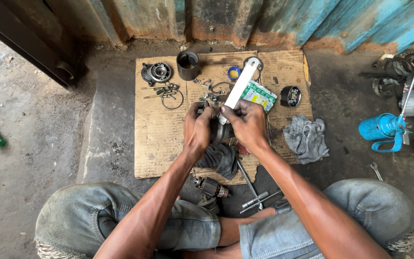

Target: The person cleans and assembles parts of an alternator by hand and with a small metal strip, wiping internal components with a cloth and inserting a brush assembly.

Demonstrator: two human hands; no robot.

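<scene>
Dark motor part [218,130] gripped by both hands: left hand [198,128] clenched on it, right hand [247,123] grasping white strip tool [239,87], over cardboard [159,139].

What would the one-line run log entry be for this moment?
left hand: grips dark part | right hand: holds white strip | under: cardboard

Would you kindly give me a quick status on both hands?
Left hand and right hand both gripping dark round part. Right also holds white strip. Dark cloth beneath; nothing blocking.
</scene>
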